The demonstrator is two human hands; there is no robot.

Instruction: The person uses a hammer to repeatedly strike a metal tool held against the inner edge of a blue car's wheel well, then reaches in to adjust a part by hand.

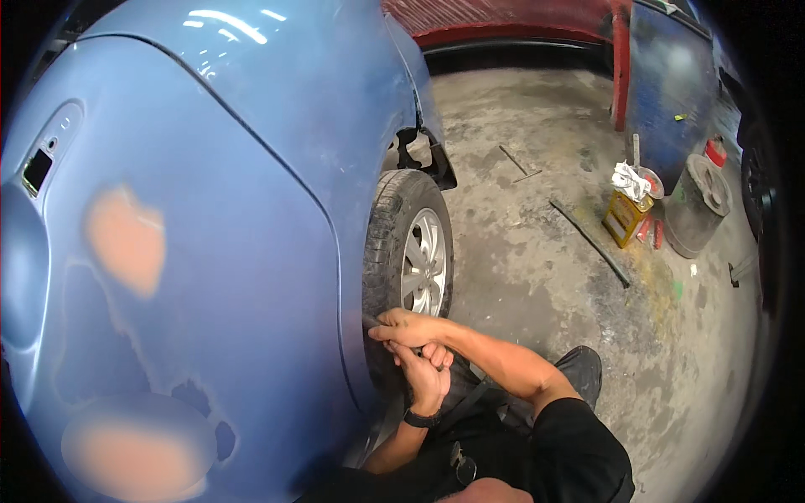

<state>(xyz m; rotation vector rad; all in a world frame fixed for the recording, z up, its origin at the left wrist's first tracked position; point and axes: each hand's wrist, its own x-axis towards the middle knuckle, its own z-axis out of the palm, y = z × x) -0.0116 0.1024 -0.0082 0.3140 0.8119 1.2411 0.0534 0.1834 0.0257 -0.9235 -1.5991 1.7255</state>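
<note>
My two hands meet low at the wheel arch edge of a blue car body (251, 277), beside the tyre (387, 243) and its silver spoked wheel (426, 260). My right hand (407, 327) is closed, its thumb and fingers near the body edge. Below it and touching it, my left hand (429, 377) is closed too, fingers curled, with a black wristband (422, 417) at the wrist. A short dark end (370, 321) of some object shows beside the right fingertips; the rest is hidden, and its kind cannot be made out.
Orange-pink patches (130, 243) mark the body near the handle recess (38, 172). On the stained concrete lie a dark bar (591, 243) and a T-shaped rod (520, 168). A yellow can (625, 220) and a grey drum (698, 210) stand at right, near a blue panel (671, 92).
</note>
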